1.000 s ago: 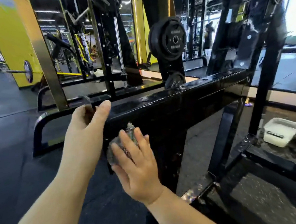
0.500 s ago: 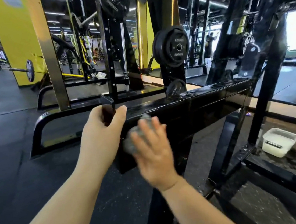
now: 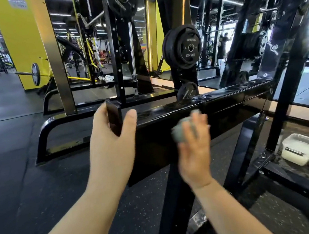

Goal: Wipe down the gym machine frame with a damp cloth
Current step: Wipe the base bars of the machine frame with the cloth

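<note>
Cloth (image 3: pixel 184 130), grey and wadded, is being pressed against the near face of the black beam (image 3: pixel 225 107) by the right hand (image 3: pixel 193 151), whose blurred fingers are being closed around it. Compared with a second ago, the cloth is being worked further right along the beam, away from the capped end; that suggests the end section is done and the long stretch rightward is being left for later. The beam's end is being gripped by the left hand (image 3: pixel 110 140), thumb over the top. One cloth, two hands and one white tub (image 3: pixel 302 149) on the floor are being counted.
</note>
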Available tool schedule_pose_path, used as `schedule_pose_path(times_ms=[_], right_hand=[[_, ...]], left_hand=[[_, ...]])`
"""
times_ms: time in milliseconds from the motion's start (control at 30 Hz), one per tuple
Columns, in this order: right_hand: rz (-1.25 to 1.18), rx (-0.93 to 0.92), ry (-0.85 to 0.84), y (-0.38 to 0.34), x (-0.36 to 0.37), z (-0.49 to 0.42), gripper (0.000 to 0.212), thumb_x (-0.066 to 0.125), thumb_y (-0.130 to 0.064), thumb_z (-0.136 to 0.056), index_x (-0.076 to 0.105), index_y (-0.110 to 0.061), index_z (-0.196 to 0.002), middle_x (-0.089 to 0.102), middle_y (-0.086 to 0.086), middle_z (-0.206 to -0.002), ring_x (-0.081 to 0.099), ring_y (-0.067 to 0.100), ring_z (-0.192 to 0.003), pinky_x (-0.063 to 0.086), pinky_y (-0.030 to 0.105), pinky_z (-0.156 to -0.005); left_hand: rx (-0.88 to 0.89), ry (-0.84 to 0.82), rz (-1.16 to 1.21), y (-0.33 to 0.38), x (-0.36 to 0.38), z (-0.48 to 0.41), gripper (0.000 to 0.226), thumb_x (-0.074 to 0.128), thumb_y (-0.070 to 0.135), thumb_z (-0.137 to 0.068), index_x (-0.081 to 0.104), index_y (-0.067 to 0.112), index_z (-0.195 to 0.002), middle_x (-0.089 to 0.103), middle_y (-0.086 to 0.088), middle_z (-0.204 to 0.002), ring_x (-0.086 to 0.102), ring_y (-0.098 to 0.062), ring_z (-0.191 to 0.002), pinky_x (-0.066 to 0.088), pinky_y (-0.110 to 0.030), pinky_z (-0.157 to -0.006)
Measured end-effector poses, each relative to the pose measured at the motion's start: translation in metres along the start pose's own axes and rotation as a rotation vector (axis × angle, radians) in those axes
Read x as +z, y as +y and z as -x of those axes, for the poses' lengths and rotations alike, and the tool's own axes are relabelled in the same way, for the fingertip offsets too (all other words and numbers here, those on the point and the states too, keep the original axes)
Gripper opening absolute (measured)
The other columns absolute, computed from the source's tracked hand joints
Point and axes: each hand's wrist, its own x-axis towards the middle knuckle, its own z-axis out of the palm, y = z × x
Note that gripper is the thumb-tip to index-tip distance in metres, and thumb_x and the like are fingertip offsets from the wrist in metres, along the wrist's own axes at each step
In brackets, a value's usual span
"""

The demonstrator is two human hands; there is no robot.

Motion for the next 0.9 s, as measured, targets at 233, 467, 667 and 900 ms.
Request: schedule_pose_path(times_ms=[233, 467, 667, 900], right_hand=[[-0.064, 0.353, 0.038, -0.058, 0.005, 0.019, 0.055, 0.025, -0.031, -0.105, -0.005, -0.034, -0.151, -0.01, -0.015, -0.159, -0.008, 0.011, -0.148, 0.01, 0.045, -0.118], [-0.119, 0.792, 0.097, 0.004, -0.005, -0.012, 0.057, 0.021, -0.044, -0.099, 0.013, -0.024, -0.152, 0.001, -0.006, -0.16, -0.006, 0.013, -0.147, 0.004, 0.042, -0.12], [-0.176, 0.96, -0.11, -0.054, 0.006, 0.09, 0.052, 0.028, -0.045, -0.101, -0.004, -0.041, -0.142, -0.015, -0.028, -0.152, -0.022, -0.013, -0.137, 0.004, 0.041, -0.121], [-0.253, 0.827, 0.012, -0.047, -0.001, 0.02, 0.049, 0.018, -0.049, -0.099, -0.004, -0.048, -0.143, -0.014, -0.024, -0.155, -0.019, -0.002, -0.142, -0.006, 0.025, -0.118]], left_hand=[[0.865, 0.151, -0.523, -0.016, 0.036, 0.036, 0.048, 0.038, 0.02, -0.096, 0.024, 0.009, -0.141, 0.017, -0.018, -0.146, 0.001, -0.028, -0.144, 0.002, -0.045, -0.118], [0.926, -0.163, -0.734, -0.044, 0.032, 0.038, 0.042, 0.045, 0.02, -0.088, 0.056, 0.009, -0.127, 0.041, -0.015, -0.142, 0.024, -0.032, -0.139, 0.01, -0.045, -0.118], [0.915, -0.316, -0.775, -0.076, 0.041, 0.059, 0.04, 0.036, 0.027, -0.094, 0.064, 0.011, -0.118, 0.051, -0.013, -0.135, 0.031, -0.03, -0.135, 0.01, -0.042, -0.116], [0.456, -0.437, -0.3, -0.11, 0.037, 0.085, 0.041, 0.038, 0.023, -0.091, 0.046, 0.031, -0.13, 0.05, 0.015, -0.126, 0.047, 0.0, -0.116, 0.031, -0.01, -0.101]])
